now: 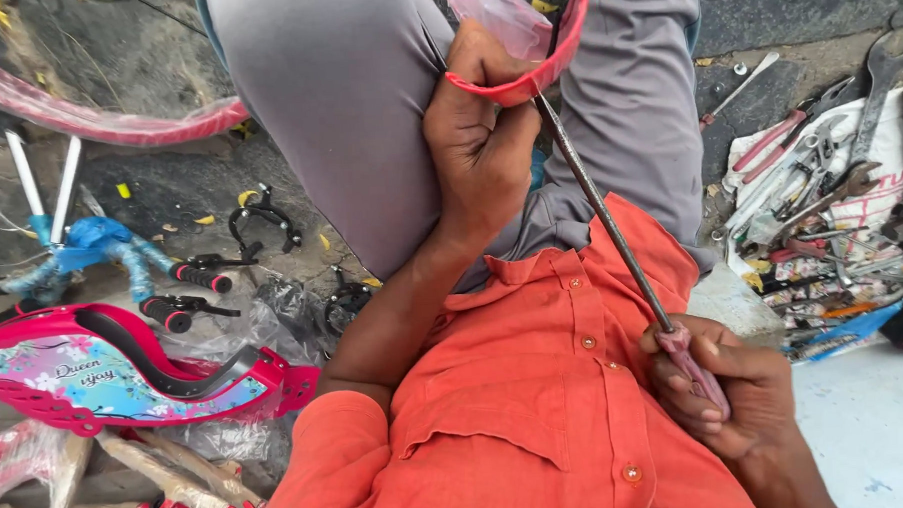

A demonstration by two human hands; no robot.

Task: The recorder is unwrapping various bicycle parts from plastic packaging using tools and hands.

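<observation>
The right hand (722, 395) is clenched round the pink handle of a screwdriver (611, 228), whose tip sits at the red mudguard (525, 76). The left hand (477, 133) grips that mudguard's edge, above the orange shirt (536, 381). The fastening looks under way, not finished; spanners (829, 181) lie right of the shirt

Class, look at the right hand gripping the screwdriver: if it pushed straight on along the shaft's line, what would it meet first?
Probably the red curved part held by the left hand: the right hand aims the screwdriver up at it, tip already there.
</observation>
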